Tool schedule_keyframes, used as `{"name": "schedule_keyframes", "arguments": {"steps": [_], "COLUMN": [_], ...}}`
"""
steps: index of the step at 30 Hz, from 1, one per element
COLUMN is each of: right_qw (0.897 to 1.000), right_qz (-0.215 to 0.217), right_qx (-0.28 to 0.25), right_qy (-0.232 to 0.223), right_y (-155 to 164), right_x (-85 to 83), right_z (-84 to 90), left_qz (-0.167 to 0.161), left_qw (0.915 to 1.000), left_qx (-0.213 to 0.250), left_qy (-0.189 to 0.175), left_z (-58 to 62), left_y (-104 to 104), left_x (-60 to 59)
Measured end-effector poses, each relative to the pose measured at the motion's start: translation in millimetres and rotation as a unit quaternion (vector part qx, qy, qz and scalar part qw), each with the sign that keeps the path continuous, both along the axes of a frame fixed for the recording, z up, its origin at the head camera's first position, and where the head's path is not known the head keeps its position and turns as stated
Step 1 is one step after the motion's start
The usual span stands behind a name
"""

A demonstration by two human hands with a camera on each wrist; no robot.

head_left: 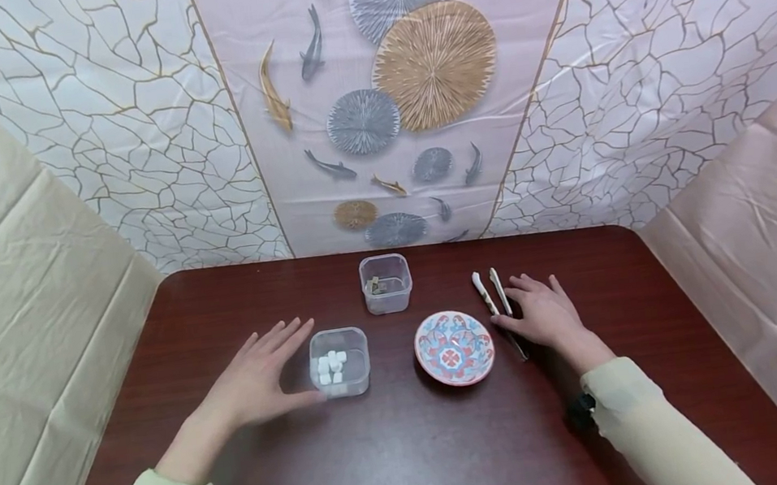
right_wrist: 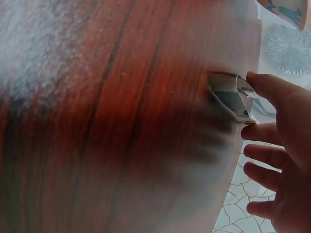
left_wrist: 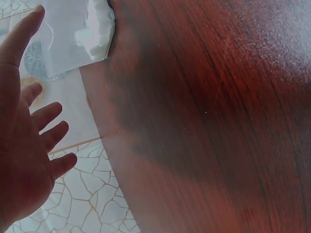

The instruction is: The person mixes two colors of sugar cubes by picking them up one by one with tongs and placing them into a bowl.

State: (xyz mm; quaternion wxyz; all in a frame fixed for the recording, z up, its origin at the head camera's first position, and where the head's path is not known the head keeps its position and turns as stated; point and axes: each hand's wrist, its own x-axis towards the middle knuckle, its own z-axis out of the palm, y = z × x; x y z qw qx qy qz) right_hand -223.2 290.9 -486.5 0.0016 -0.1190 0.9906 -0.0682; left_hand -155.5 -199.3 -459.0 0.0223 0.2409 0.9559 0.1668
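My right hand (head_left: 544, 315) is at a pair of metal tongs (head_left: 501, 293) lying on the table, thumb at one arm and index finger at the other. In the right wrist view the tongs (right_wrist: 226, 92) show their bent end, pinched between thumb and index finger, while the other fingers extend apart. My left hand (head_left: 259, 378) spreads its thumb and fingers about the left side of a clear plastic container (head_left: 357, 369) holding several small white cubes (head_left: 331, 365). In the left wrist view the fingers are nearly straight and the container (left_wrist: 68, 43) is beside the thumb.
A patterned red-and-blue dish (head_left: 454, 348) stands between the cube container and the tongs. Behind, another clear container (head_left: 389, 301) holds a few small brownish pieces. The dark wood table (head_left: 403, 462) ends at a patterned cloth backdrop (head_left: 183, 138).
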Motion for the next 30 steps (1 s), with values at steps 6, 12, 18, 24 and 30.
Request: {"name": "schedule_keyframes", "arguments": {"steps": [6,12,18,24,30], "right_qw": [1.000,1.000,0.999,0.999,0.999], "right_qz": [0.007,0.017,0.022,0.022,0.025], "right_qx": [-0.010,-0.017,-0.024,-0.017,-0.008], "right_qy": [-0.003,0.001,0.013,0.025,0.032], "right_y": [2,7,5,3,3], "right_x": [0.5,0.1,-2.2,-8.3,-10.5], "right_z": [1.0,-0.2,-2.9,-5.8,-7.6], "left_qz": [-0.003,-0.003,-0.006,-0.006,-0.003], "left_qw": [1.0000,1.0000,0.9999,0.9999,1.0000], "left_qx": [-0.002,-0.002,-0.002,-0.003,-0.005], "left_qy": [0.004,0.005,0.012,0.012,0.008], "left_z": [-0.9,-3.8,-6.8,-7.0,-6.6], "left_y": [0,0,1,3,4], "left_x": [-0.4,-0.9,-1.4,-1.5,-0.8]}}
